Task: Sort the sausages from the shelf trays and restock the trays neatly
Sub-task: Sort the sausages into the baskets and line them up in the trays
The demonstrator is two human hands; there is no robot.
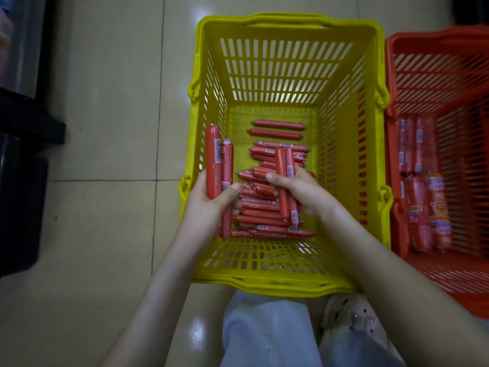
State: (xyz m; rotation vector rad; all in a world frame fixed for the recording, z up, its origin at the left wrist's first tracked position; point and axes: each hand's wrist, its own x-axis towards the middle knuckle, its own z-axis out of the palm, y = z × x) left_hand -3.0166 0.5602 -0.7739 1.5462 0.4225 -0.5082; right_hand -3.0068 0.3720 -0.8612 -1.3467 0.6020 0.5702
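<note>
Only the head view to go on, so here's what it shows.

I'm crouched over the yellow basket on the floor, mid-sort I'd say. My left hand is wrapped around two long sausages, held right up against the basket's left wall. My right hand is gripping a smaller bundle, two or three shorter ones, thumb across the front, just above the pile on the basket floor. So both hands are full and nothing's let go.

Direction-wise, the long ones in my left hand run straight away from me, metal-clipped tips aimed at the far wall. The bundle in my right points the same way. That puts both at a right angle to the pile, which mostly lies crosswise, left to right. Two loose ones at the far end lie crosswise too, apart from the heap.

The red basket touches the yellow one on my right and has bigger packs in it, long axis pointing away from me.

My guess for the next bit: keep long and short separate, square up the ends in each hand, then get them out to the trays. No shelf trays are in view, so can't say where they'd go. There's still a lot in the pile.
</note>
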